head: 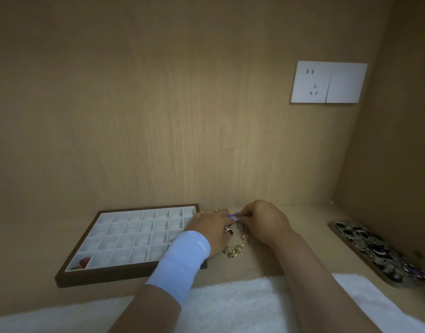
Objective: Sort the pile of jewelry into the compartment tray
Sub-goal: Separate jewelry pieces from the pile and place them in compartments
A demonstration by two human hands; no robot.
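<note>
pile: tangled gold-toned jewelry pile (234, 251) on tan wooden surface (254, 266), just beside dark-framed white compartment tray (125, 272) | left hand (211, 225): on pile, grip unclear | right hand (266, 222): pinching a bit of pile | risk: linked chain likely snags, dragging neighbours along

The tray (128, 275) has a dark brown frame and white compartments, and the small piece (83, 262) in its near-left cell is reddish. The chain (234, 251) is gold. The wristband (182, 260) is pale blue and the fingernails (230, 215) are blue-violet. The worktop (312, 219) and back panel (182, 116) show tan wood grain. The socket plate (326, 81) and fluffy cloth (230, 306) are white. The flat case (375, 251) is mottled black and white with purple.
</note>
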